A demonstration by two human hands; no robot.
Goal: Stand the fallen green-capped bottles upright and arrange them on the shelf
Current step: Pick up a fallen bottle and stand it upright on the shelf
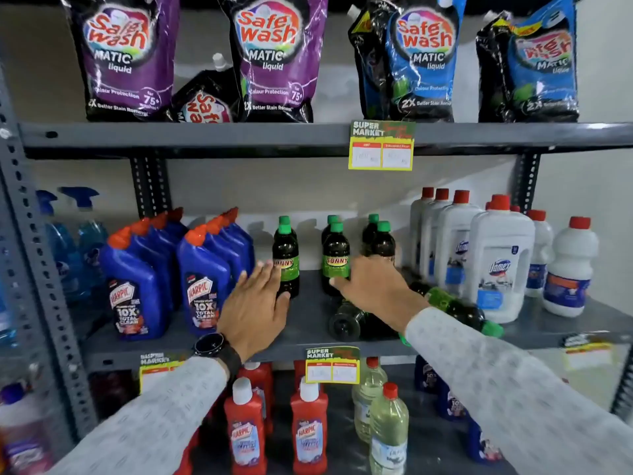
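Observation:
Dark green-capped bottles with green "Sunny" labels stand in three short rows on the middle shelf (308, 317). My left hand (255, 303) is flat with fingers apart, touching the left front bottle (286, 258). My right hand (371, 287) rests fingertips on the base of the middle front bottle (336, 255); whether it grips is unclear. The right row (383, 240) stands behind my right hand. Two bottles lie fallen: one (347, 318) with its base toward me under my right wrist, another (459, 308) on its side with its cap to the right.
Blue Harpic bottles (202, 279) stand close on the left, white red-capped Domex bottles (500, 258) close on the right. Detergent pouches (277, 56) fill the upper shelf. Red bottles (308, 426) and pale bottles (388, 426) sit on the lower shelf. Price tags (332, 365) hang on the shelf edges.

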